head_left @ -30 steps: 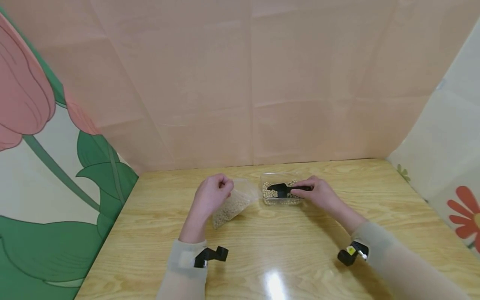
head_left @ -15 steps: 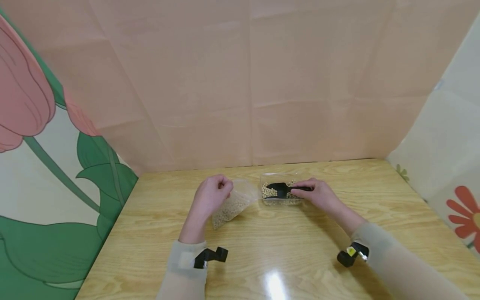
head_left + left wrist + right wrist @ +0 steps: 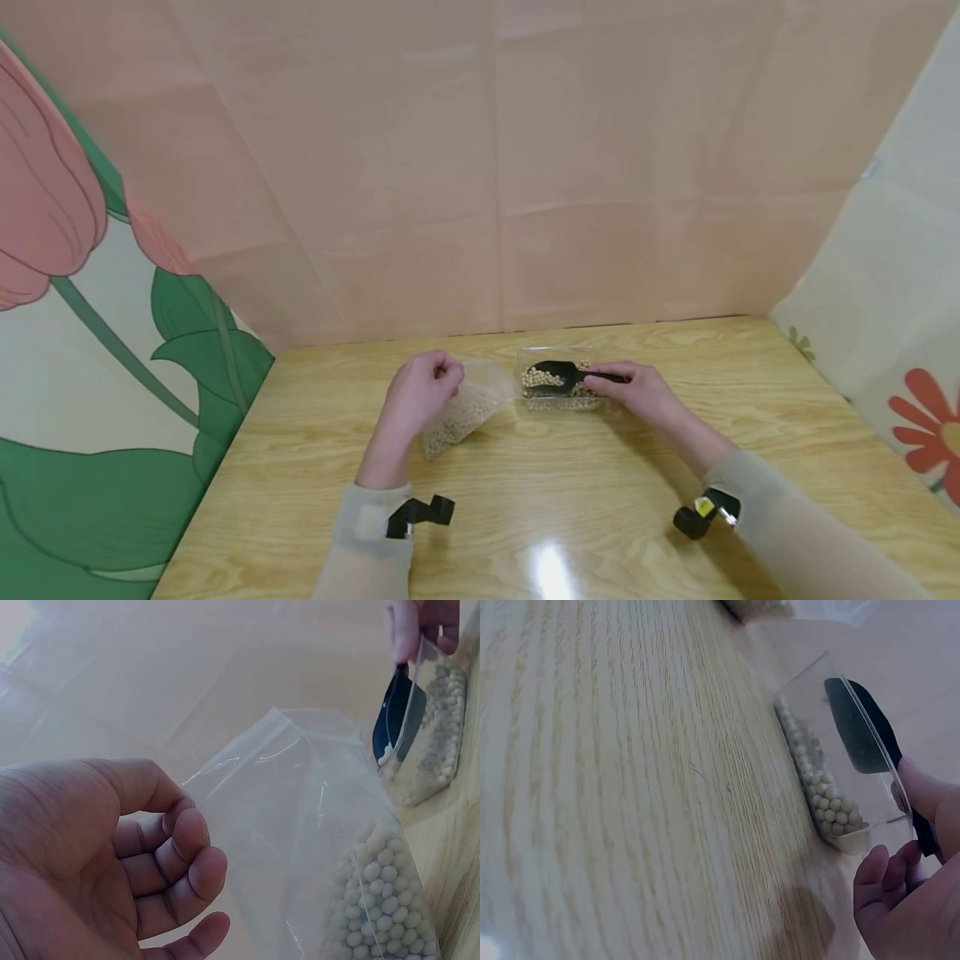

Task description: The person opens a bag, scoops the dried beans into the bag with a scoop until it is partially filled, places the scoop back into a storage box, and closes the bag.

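Observation:
My right hand (image 3: 637,390) grips the handle of a black scoop (image 3: 862,724), which carries a load of pale round beans. The scoop hovers level at the top of a clear plastic box (image 3: 844,840), where more beans (image 3: 829,802) cover the bottom. At the left, my left hand (image 3: 423,387) pinches the upper edge of a clear plastic bag (image 3: 270,765) between thumb and curled fingers. Beans (image 3: 382,900) fill the bag's lower corner, and its upper part spreads toward the box.
The wooden table (image 3: 495,517) reaches back to a pink cloth backdrop (image 3: 502,167). A flower-printed panel (image 3: 97,358) stands at the left side, another printed panel (image 3: 885,333) at the right. The bag sits just left of the box.
The scoop has risen a little out of the beans and levelled, now showing a load in its bowl. My left hand and the bag have hardly moved.

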Available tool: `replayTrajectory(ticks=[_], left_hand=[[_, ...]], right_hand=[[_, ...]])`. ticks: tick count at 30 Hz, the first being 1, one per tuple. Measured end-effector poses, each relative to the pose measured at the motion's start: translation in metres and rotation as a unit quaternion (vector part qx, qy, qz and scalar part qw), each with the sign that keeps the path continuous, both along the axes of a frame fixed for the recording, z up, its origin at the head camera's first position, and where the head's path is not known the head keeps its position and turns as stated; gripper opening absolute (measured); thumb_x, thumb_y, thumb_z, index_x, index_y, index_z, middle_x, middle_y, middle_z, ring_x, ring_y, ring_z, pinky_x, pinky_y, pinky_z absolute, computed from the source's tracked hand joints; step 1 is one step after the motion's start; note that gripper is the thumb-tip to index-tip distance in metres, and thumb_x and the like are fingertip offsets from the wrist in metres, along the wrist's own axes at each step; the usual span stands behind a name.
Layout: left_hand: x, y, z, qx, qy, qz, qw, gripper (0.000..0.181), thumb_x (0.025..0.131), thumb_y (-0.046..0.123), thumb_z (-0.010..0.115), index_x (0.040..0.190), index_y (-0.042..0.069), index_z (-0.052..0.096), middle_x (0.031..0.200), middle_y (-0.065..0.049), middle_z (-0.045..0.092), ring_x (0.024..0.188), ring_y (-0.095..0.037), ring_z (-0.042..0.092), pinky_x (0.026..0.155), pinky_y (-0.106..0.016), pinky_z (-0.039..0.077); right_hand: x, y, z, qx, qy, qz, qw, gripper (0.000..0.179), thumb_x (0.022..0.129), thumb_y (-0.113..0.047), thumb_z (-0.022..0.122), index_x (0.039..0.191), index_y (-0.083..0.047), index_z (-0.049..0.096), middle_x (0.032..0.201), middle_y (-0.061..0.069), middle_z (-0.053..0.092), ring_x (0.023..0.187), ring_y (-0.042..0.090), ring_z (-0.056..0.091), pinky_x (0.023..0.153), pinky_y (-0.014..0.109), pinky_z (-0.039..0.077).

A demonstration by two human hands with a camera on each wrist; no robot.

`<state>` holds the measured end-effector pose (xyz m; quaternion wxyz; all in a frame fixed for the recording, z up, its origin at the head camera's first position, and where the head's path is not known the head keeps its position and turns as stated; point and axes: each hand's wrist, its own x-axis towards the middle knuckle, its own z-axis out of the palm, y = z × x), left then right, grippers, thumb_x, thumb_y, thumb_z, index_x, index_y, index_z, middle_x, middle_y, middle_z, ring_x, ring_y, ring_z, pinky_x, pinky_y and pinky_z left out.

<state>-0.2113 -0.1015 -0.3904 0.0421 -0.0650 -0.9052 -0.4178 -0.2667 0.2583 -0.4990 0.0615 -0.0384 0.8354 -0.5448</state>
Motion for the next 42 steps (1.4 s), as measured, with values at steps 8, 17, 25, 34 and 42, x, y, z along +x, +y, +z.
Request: replayTrajectory(ticks=[8, 17, 25, 34, 42], left_hand=[[-0.001, -0.003, -0.001, 0.006, -0.002, -0.002, 1.0, 0.023, 0.109, 0.021, 0.059, 0.092, 0.012, 0.072, 0.084, -0.001, 0.071, 0.066, -0.02, 0.056, 0.062, -0.036, 0.046], [-0.001, -0.004, -0.001, 0.009, -0.003, -0.006, 0.9999, 0.022, 0.109, 0.021, 0.059, 0.092, 0.012, 0.071, 0.084, -0.002, 0.072, 0.065, -0.019, 0.055, 0.061, -0.035, 0.045], [-0.001, -0.004, -0.001, 0.007, -0.007, -0.004, 0.9999, 0.022, 0.108, 0.02, 0.059, 0.092, 0.012, 0.072, 0.085, -0.006, 0.073, 0.064, -0.019, 0.054, 0.061, -0.036, 0.044], [-0.001, -0.004, -0.001, 0.003, -0.008, -0.001, 1.0, 0.023, 0.108, 0.021, 0.059, 0.092, 0.011, 0.072, 0.085, -0.005, 0.073, 0.067, -0.02, 0.057, 0.061, -0.035, 0.045], [-0.002, -0.004, -0.002, -0.002, -0.004, 0.001, 1.0, 0.022, 0.107, 0.021, 0.06, 0.092, 0.012, 0.072, 0.082, 0.0, 0.071, 0.068, -0.019, 0.058, 0.063, -0.035, 0.047]], right_hand=[[0.003, 0.001, 0.0, -0.049, -0.017, -0.006, 0.9986, 0.062, 0.101, -0.045, 0.081, 0.152, -0.012, 0.067, 0.14, 0.017, 0.071, 0.083, 0.025, 0.069, 0.079, 0.04, 0.058], [0.014, 0.003, 0.021, -0.045, -0.006, -0.019, 0.9988, 0.07, 0.101, -0.052, 0.079, 0.154, -0.01, 0.064, 0.162, 0.019, 0.055, 0.132, 0.039, 0.059, 0.111, 0.054, 0.047], [0.022, 0.005, 0.036, -0.049, 0.003, -0.012, 0.9987, 0.07, 0.101, -0.053, 0.079, 0.154, -0.009, 0.065, 0.166, 0.015, 0.05, 0.133, 0.046, 0.054, 0.115, 0.064, 0.04], [0.032, -0.007, 0.054, -0.044, 0.006, 0.001, 0.999, 0.069, 0.098, -0.054, 0.081, 0.152, -0.013, 0.067, 0.161, 0.013, 0.055, 0.128, 0.044, 0.056, 0.115, 0.065, 0.038], [0.039, -0.024, 0.062, -0.054, 0.027, 0.02, 0.998, 0.058, 0.101, -0.046, 0.081, 0.145, -0.01, 0.072, 0.158, 0.014, 0.058, 0.134, 0.039, 0.058, 0.119, 0.066, 0.038]])
